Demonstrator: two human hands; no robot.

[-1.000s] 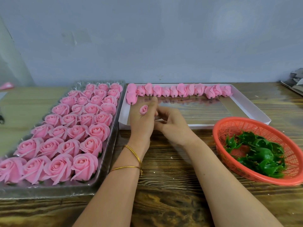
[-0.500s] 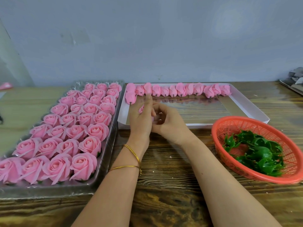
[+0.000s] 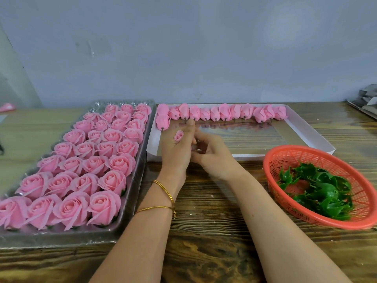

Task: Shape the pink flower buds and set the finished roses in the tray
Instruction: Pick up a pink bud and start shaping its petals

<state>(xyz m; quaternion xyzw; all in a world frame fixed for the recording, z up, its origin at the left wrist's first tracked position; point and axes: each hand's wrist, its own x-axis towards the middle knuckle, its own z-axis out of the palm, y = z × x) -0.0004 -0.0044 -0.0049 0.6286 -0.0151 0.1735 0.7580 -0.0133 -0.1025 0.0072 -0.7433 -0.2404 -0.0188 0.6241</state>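
On my screen I see a clear tray [image 3: 61, 238] on the left side of the wooden table [image 3: 204, 231]. It is packed with big pink roses [image 3: 104, 205] in neat rows, all open and facing up. Just beside it, to the right, lies a flat white box [image 3: 312, 133]. A line of pink buds [image 3: 224, 112] rests along its far wall. They are closed up tight and have little dark stems. The near part of the box shows its shiny floor. On the right sits an orange basket [image 3: 336, 166] with green leaf cups [image 3: 322, 193] heaped in it.

The left hand [image 3: 177, 152] is over the near left corner of the white box. It holds one small bud [image 3: 179, 135] up by the fingers. This bud is tiny and rolled, with a swirl in the middle. Two gold bangles [image 3: 163, 193] hang on that wrist. The right hand [image 3: 212, 154] touches the left one, fingers curled in. I cannot tell if it grips anything.
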